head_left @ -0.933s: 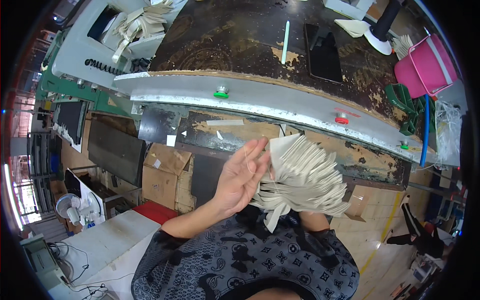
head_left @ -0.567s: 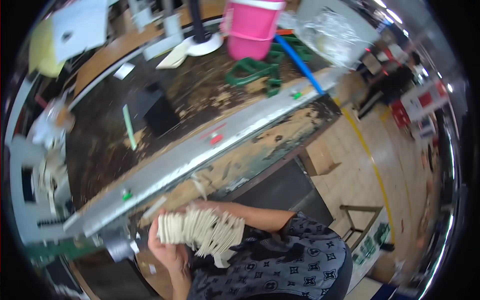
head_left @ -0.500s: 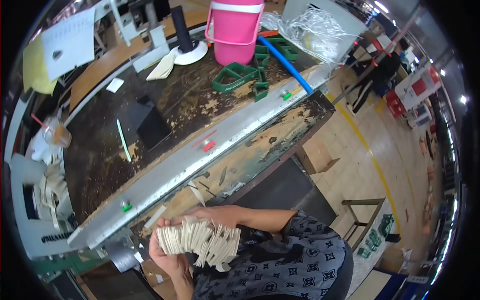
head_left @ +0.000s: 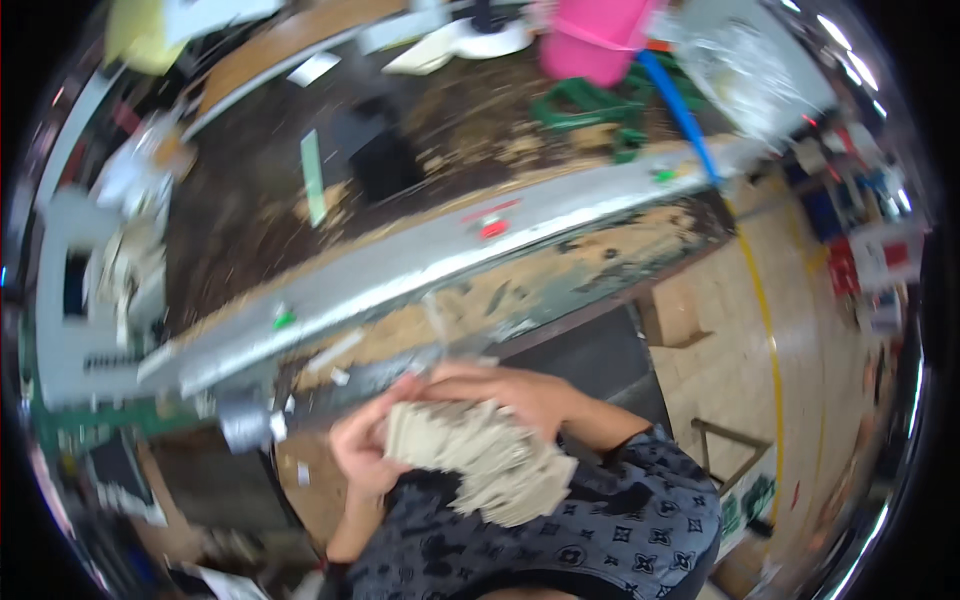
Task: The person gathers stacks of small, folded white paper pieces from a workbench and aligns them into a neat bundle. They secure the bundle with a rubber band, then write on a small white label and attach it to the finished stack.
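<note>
Against left fingers (head_left: 366, 432), beside right hand (head_left: 522, 393), cream bundle (head_left: 482, 458), fanned toward shirt (head_left: 600, 535).

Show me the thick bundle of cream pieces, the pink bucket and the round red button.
Bundle of cream pieces (head_left: 484, 456), head view: middle.
Pink bucket (head_left: 597, 36), head view: outer wall.
Round red button (head_left: 493, 228), head view: its cap.

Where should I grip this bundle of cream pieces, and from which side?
Probably grip the bundle at its left end, coming from the left and far sides, where the left hand and right hand are. It looks neater there, while its lower-right end splays raggedly in front of the shirt. Blur hides whether anything ties it.
</note>
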A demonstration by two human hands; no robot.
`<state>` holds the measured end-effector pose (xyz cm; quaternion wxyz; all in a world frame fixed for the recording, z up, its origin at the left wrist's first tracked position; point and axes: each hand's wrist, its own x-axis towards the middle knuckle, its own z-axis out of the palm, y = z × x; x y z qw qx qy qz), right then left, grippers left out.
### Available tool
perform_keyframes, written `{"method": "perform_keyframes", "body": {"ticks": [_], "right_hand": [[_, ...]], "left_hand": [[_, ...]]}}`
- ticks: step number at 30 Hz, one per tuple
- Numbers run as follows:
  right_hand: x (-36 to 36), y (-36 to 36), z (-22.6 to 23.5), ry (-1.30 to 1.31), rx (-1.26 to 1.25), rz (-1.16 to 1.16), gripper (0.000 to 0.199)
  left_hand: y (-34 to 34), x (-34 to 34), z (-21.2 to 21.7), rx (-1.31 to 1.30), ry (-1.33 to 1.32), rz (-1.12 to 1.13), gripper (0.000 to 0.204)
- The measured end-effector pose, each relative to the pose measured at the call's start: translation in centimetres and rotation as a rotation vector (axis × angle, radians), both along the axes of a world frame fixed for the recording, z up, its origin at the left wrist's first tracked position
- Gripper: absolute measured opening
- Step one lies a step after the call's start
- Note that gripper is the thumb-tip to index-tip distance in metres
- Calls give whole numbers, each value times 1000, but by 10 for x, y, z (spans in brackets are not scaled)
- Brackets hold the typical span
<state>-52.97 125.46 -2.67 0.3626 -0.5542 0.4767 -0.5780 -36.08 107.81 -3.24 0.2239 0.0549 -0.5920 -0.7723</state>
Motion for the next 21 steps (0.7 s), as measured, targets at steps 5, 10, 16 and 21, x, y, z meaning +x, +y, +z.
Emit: {"method": "perform_keyframes", "body": {"ticks": [5, 10, 16, 21], "right_hand": [[8, 7, 29, -28, 118, -95, 65], [1, 11, 30, 149, 174, -14, 86], [-9, 20, 16, 89, 142, 185, 95], [-3, 11, 28, 103, 173, 104, 58]], "left_hand": [[-11, -7, 15, 59, 159, -336, 74], [-6, -3, 20, 116, 112, -335, 78], [-2, -8, 30, -185, 151, -304, 74], [-4, -3, 29, -204, 130, -325, 76]]}}
